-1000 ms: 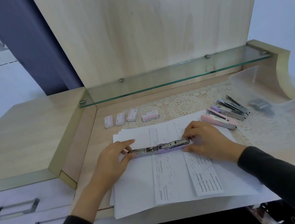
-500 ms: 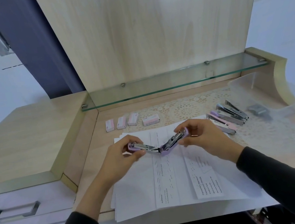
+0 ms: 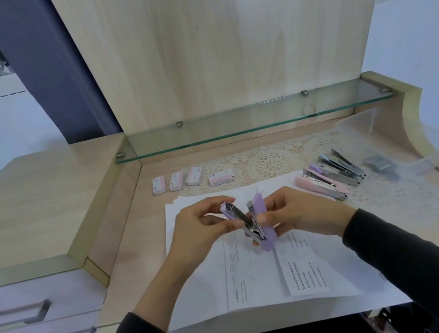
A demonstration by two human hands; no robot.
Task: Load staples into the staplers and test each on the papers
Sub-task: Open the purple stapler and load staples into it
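On the wooden desk (image 3: 137, 234), above the papers (image 3: 257, 282), the purple stapler (image 3: 262, 225) was held in a narrow V, metal arm pinched by the left hand (image 3: 199, 228), body by the right hand (image 3: 295, 212). Loading was judged nearly done; closing it and a test press were called for. Staples inside could not be made out.

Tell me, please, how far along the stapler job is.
Done: nothing confirmable. In hand: the left hand and right hand hold the lilac stapler half-open above the papers. Left, apparently: the row of staplers beside them; four staple boxes wait behind.
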